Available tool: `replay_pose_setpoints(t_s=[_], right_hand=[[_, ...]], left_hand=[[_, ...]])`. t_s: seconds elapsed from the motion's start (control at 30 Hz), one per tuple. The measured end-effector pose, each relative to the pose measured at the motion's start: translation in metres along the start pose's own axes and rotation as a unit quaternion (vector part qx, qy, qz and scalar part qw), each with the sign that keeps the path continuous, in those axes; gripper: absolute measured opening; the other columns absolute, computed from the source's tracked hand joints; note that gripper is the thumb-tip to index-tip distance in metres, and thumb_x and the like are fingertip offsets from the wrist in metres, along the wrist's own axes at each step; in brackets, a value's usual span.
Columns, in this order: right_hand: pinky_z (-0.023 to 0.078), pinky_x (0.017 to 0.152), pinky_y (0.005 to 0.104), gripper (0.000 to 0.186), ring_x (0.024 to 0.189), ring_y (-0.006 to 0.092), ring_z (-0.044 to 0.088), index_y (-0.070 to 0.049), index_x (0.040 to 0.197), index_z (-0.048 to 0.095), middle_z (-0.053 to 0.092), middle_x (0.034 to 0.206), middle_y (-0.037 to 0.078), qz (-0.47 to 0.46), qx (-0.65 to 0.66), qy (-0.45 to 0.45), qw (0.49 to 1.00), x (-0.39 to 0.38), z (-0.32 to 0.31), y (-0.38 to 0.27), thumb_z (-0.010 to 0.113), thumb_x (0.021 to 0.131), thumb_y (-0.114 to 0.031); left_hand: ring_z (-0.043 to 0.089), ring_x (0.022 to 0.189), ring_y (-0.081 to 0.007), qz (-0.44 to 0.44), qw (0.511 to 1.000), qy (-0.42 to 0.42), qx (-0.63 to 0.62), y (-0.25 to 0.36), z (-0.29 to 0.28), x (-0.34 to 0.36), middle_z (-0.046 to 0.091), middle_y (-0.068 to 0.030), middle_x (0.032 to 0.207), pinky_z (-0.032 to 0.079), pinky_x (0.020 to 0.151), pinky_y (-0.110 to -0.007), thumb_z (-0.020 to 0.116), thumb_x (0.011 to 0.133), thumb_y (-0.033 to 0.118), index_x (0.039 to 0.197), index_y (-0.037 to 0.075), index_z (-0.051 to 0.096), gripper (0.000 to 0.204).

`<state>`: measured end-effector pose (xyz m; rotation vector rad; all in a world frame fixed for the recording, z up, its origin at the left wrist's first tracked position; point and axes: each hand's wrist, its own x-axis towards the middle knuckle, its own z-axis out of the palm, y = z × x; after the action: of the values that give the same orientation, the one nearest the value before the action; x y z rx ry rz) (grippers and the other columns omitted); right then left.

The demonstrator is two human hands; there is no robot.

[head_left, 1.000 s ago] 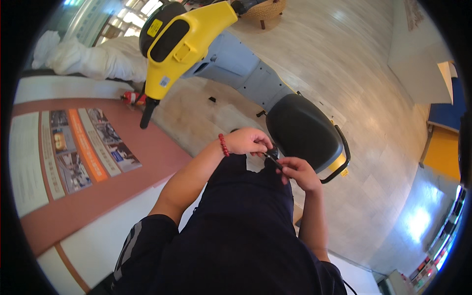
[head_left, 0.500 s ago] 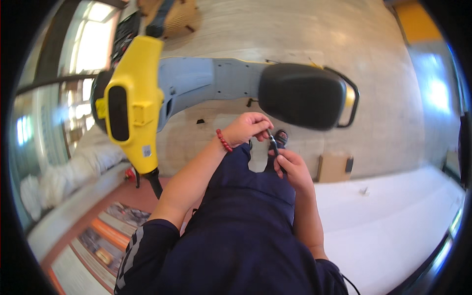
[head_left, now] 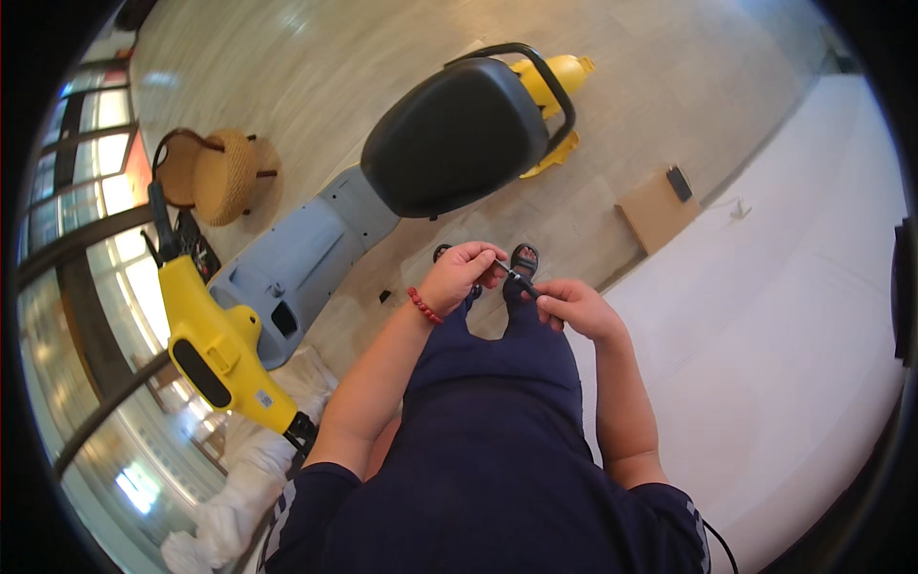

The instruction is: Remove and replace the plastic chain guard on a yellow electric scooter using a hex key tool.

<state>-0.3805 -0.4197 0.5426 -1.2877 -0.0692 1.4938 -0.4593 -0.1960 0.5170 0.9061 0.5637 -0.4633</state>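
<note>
Both my hands meet in front of my legs, on one slim tool (head_left: 517,276) with a metal shaft and a dark handle, which looks like a screwdriver. My left hand (head_left: 460,276), with a red bead bracelet at the wrist, pinches the metal end. Closed around the dark end is my right hand (head_left: 579,308). Beyond them stands an electric scooter with a black seat (head_left: 461,141), a grey footboard (head_left: 287,258) and a yellow handlebar cover (head_left: 218,335). Neither hand touches the scooter.
A white-covered surface (head_left: 736,316) runs along my right. Beside it is a cardboard box (head_left: 660,212) with a dark object (head_left: 679,184) on it. A wicker chair (head_left: 226,180) stands far left. White cloth (head_left: 232,493) lies near the windows at lower left.
My view has turned, so the scooter now slants from lower left to upper right and the wicker chair shows fully. Both hands keep hold of the screwdriver-like tool, which lies more level.
</note>
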Motion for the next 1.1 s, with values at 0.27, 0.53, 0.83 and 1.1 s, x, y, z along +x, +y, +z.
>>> replay_pose_setpoints(t_s=[0.27, 0.53, 0.83, 1.1], right_hand=[[0.041, 0.052, 0.0201, 0.023, 0.058, 0.0071, 0.05, -0.001, 0.104, 0.058, 0.056, 0.07, 0.001, 0.004, 0.066, 0.103, 0.992, -0.014, -0.032, 0.056, 0.055, 0.085, -0.013], [0.043, 0.053, 0.0205, 0.029, 0.06, 0.0061, 0.052, -0.001, 0.11, 0.056, 0.059, 0.074, 0.001, 0.007, 0.163, 0.152, 0.975, -0.013, -0.007, 0.097, 0.058, 0.085, -0.014], [0.043, 0.051, 0.0199, 0.023, 0.059, 0.006, 0.052, -0.002, 0.107, 0.058, 0.057, 0.072, 0.0, 0.017, 0.237, 0.126, 0.963, 0.027, -0.052, 0.133, 0.055, 0.086, -0.011], [0.04, 0.047, 0.0191, 0.024, 0.055, 0.0066, 0.051, -0.001, 0.106, 0.059, 0.059, 0.071, 0.002, -0.087, 0.372, 0.065, 0.922, 0.045, -0.126, 0.155, 0.057, 0.085, -0.013]], left_hand=[[0.057, 0.072, -0.0102, -0.088, 0.992, -0.068, 0.063, -0.036, 0.015, 0.055, 0.061, -0.0044, 0.083, 0.048, 0.07, -0.024, 0.045, 0.094, 0.02, 0.107, 0.002, 0.057, 0.024], [0.056, 0.072, -0.0101, -0.179, 0.972, -0.081, 0.127, -0.042, 0.009, 0.065, 0.061, -0.0056, 0.083, 0.048, 0.069, -0.024, 0.044, 0.094, 0.018, 0.105, 0.002, 0.057, 0.023], [0.057, 0.074, -0.0119, -0.207, 0.972, -0.049, 0.102, -0.063, -0.002, 0.112, 0.061, -0.0056, 0.085, 0.048, 0.071, -0.024, 0.048, 0.093, 0.016, 0.106, 0.001, 0.056, 0.022], [0.059, 0.079, -0.0129, -0.103, 0.988, -0.101, 0.056, -0.076, 0.029, 0.176, 0.061, -0.0057, 0.087, 0.047, 0.075, -0.026, 0.054, 0.088, 0.006, 0.109, 0.0, 0.056, 0.022]])
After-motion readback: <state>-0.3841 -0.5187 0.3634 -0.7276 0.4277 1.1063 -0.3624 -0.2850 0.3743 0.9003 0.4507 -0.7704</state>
